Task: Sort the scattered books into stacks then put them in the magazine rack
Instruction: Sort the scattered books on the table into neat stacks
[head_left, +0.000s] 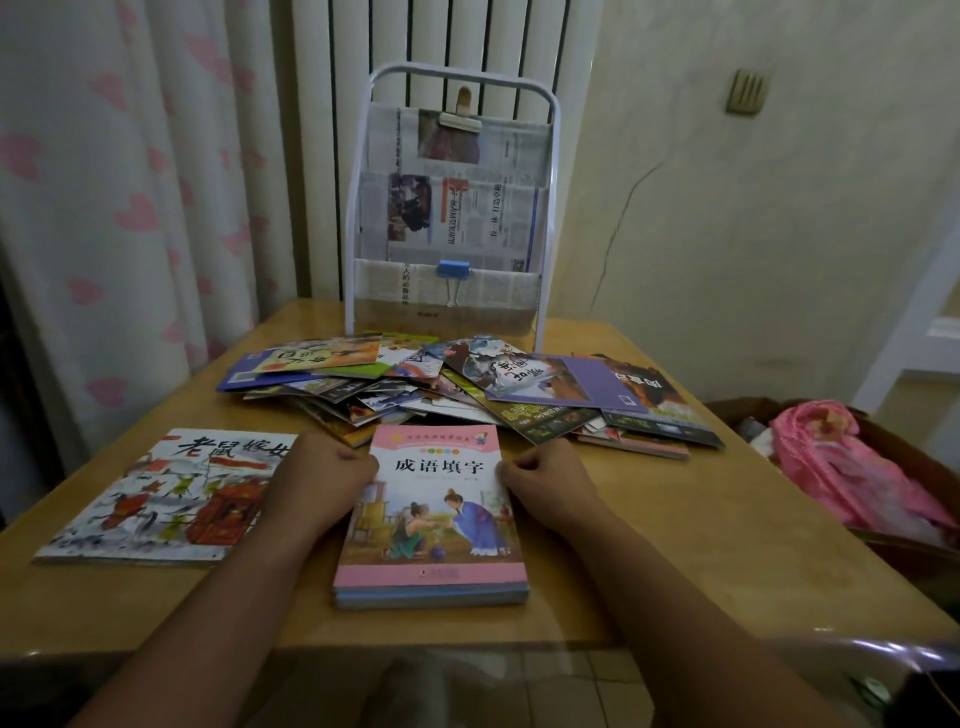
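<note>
A: Position of sorted stack?

B: Pink-covered stack (430, 519) flat on wooden table (649, 545), near front edge, centred between both forearms. Top cover upright to the viewer, pink bands at top and bottom, two figures in the illustration. Several thin spines visible at the near edge, squared up fairly evenly.

A: Hands?

B: Left hand (324, 480) against left edge of stack, fingers curled under, knuckles up, thumb side touching the cover edge. Right hand (545, 480) mirrored on the right edge, fingers likewise curled in. Both pressed to the stack's upper sides. Fingertips hidden beneath the palms; whether gripping the edges or merely clenched beside them, cannot tell.

A: Other sorted items?

B: Large picture book (166, 499) lying flat left of the stack, partly under the left wrist, red and black painted cover with big black characters. Apart from the pink stack, not touching it.

A: Unsorted material?

B: Scattered pile of books (457, 387) spread across the middle of the table, behind the hands, overlapping at all angles. Purple cover (605, 387) on the right of the heap, orange one (327, 356) at left rear.

A: Rack?

B: Magazine rack (551, 156), white tube frame, standing at far edge of table behind the pile. Pockets lined with newspaper; blue binder clip (453, 270) on lower pocket, pale clip (460, 122) on top one. No books seen in the pockets.

A: Surroundings?

B: Heart-print curtain (104, 208) at left, radiator (441, 41) behind rack, pink bundle (852, 467) at right beyond table.
</note>
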